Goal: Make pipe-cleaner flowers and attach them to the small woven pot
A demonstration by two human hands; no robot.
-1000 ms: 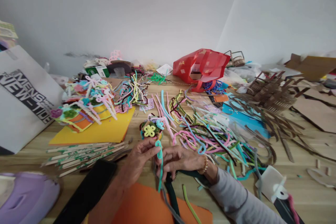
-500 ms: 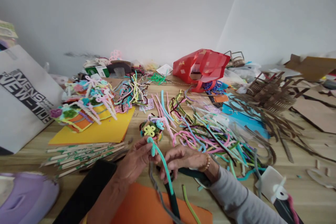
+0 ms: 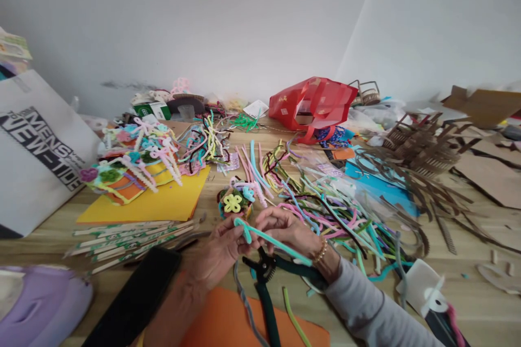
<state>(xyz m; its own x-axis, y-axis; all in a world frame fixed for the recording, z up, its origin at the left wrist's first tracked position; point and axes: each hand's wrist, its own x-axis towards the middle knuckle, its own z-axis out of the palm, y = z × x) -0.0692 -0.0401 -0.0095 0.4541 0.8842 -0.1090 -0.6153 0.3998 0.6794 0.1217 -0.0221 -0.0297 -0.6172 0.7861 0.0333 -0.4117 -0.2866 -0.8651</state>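
A turquoise pipe cleaner (image 3: 280,244) with a bent loop at one end is pinched by my left hand (image 3: 222,249) near that loop. My right hand (image 3: 287,230) closes on the same pipe cleaner close to the loop, while its long straight end runs out over the right wrist. Just beyond the fingers sits a small bundle of pipe-cleaner flowers, a yellow flower (image 3: 232,203) facing me. Beneath my hands lie dark green-handled pliers (image 3: 266,271), a twisted grey pipe cleaner (image 3: 246,303) and an orange sheet (image 3: 228,317).
Loose pipe cleaners (image 3: 334,206) spread across the right. Finished flower pieces (image 3: 134,160) rest on a yellow sheet (image 3: 179,200) at left, above wrapped sticks (image 3: 134,241). A black phone-like slab (image 3: 138,293), red bag (image 3: 313,100) and brown baskets (image 3: 427,143) stand around.
The turquoise pipe cleaner's free end has swung from pointing down toward me to pointing right. My right hand has moved up to the loop, uncovering the pliers' head.
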